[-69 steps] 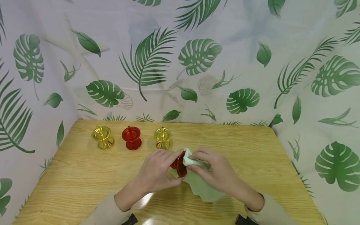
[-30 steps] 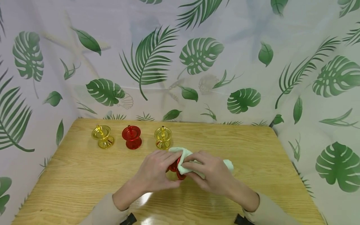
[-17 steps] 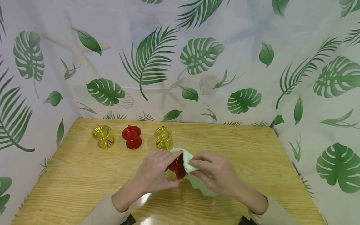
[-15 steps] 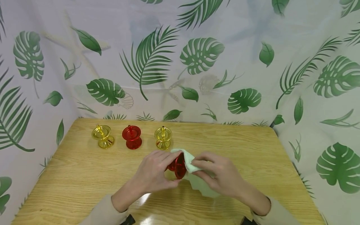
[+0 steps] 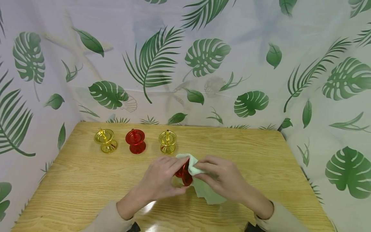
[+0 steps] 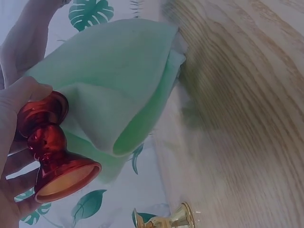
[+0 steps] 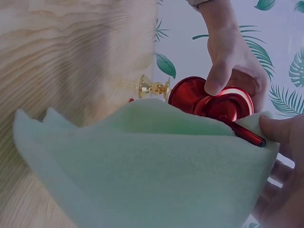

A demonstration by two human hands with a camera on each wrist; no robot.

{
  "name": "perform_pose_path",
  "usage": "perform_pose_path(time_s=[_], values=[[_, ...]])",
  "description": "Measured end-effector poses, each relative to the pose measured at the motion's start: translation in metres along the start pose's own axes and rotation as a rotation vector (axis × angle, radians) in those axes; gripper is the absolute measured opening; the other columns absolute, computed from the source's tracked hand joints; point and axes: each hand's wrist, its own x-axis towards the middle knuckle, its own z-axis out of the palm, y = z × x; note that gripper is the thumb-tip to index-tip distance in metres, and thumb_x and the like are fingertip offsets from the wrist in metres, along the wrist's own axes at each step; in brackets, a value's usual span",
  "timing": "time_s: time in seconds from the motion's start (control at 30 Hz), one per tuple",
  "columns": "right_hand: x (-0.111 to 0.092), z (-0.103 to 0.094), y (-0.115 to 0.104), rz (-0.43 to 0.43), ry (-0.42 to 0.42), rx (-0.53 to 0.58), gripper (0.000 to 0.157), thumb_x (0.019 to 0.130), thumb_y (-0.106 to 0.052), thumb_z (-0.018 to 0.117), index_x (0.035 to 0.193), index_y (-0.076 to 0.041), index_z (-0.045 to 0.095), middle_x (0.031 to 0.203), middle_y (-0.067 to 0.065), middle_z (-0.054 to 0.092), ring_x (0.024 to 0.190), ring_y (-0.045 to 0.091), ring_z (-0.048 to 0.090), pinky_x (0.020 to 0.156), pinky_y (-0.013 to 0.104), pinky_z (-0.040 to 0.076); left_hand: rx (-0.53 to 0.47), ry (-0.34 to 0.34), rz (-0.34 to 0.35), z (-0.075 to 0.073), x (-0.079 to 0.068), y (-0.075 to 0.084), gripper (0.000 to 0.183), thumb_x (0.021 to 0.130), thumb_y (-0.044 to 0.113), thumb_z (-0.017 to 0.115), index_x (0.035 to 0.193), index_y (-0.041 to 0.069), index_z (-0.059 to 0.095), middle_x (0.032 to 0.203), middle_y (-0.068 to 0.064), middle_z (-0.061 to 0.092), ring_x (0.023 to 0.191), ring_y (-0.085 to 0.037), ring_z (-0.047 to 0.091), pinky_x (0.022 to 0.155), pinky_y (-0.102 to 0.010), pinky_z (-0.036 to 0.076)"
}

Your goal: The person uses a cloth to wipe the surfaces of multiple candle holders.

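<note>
My left hand [image 5: 157, 180] grips a shiny red candle holder [image 5: 186, 178], tipped on its side with its dish towards the right. In the left wrist view, the flared base of the candle holder [image 6: 61, 173] faces the camera. My right hand [image 5: 224, 175] pinches a pale green cloth [image 5: 210, 192], bunched at the dish's edge, with the loose part hanging below. From the right wrist, the candle holder's dark-tipped spike [image 7: 249, 134] shows beside the cloth [image 7: 152, 175], near my right thumb. The cloth hides part of the dish.
Along the back left of the wooden table [image 5: 87, 180] stand a gold candle holder [image 5: 109, 146], a red one [image 5: 137, 147] and another gold one [image 5: 167, 148], the last just beyond my left hand. A leaf-patterned backdrop [image 5: 174, 64] rises behind the table and at both sides.
The cloth covered more of the dish a second ago. My right hand then drew it back to the right, and now has brought it in again at the dish. My left hand has barely moved.
</note>
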Motion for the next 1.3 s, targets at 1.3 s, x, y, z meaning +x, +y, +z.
perform_pose_path(time_s=[1.3], values=[[-0.015, 0.053, -0.007, -0.031, 0.31, 0.039, 0.029, 0.081, 0.004, 0.085, 0.109, 0.0, 0.081, 0.098, 0.012, 0.082, 0.084, 0.024, 0.081, 0.079, 0.018, 0.062, -0.008, 0.094, -0.148, 0.002, 0.003, 0.004, 0.083, 0.06, 0.039, 0.1, 0.129, 0.006, 0.068, 0.098, 0.0, 0.08, 0.079, -0.012, 0.072, 0.06, -0.022, 0.058]])
